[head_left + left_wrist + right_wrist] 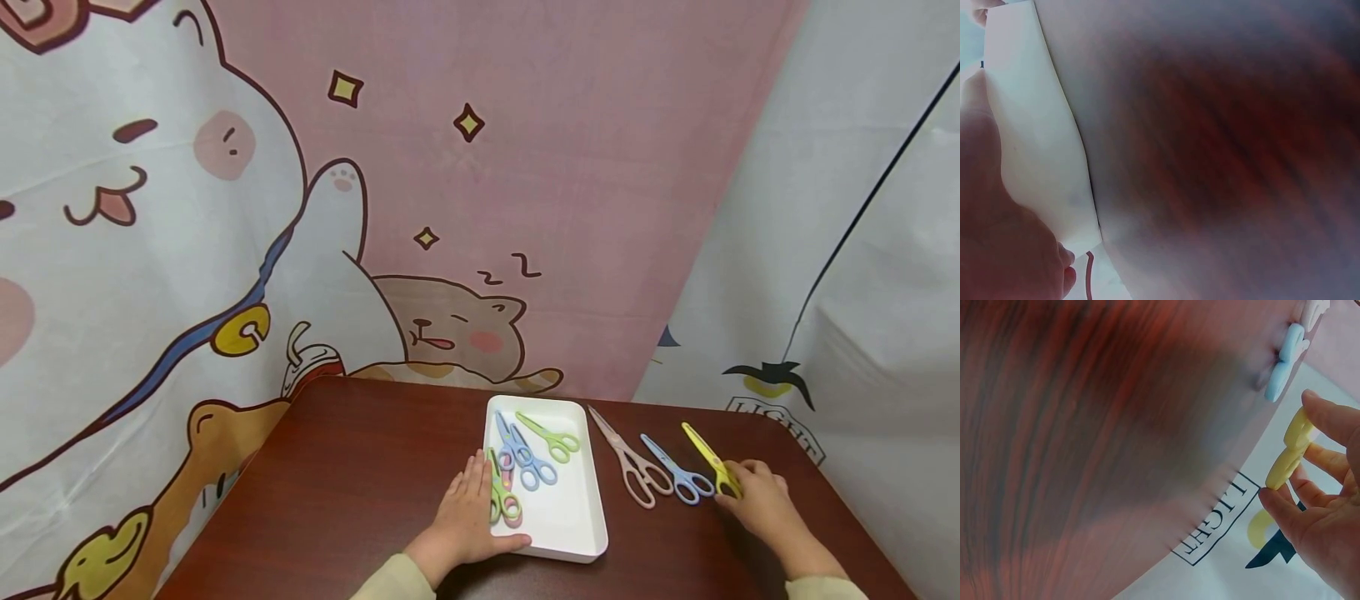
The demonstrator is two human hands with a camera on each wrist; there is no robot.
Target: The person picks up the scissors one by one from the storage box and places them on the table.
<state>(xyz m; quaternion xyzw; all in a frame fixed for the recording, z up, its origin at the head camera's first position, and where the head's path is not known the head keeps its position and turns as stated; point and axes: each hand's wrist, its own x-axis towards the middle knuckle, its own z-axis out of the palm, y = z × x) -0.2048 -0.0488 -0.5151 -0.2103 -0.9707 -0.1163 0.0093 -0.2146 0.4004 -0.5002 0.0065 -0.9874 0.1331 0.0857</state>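
Observation:
Flat along the left side of a white tray [577, 521] lies my left hand [463, 518], its fingers straight and its thumb at the front rim. The left wrist view shows this hand [997, 206] against the tray's outer wall [1041, 131]. Inside the tray are several scissors, among them green scissors [546, 432] and blue ones. At the right, my right hand [765, 507] pinches yellow scissors [705, 452] by the handles. In the right wrist view, thumb and fingertips hold opposite edges of the yellow handles [1291, 450].
Right of the tray, pale pink scissors [624, 452] and blue scissors [670, 464] lie side by side on the dark red-brown table [360, 467]. A cartoon-printed cloth [600, 167] hangs behind the table's back edge.

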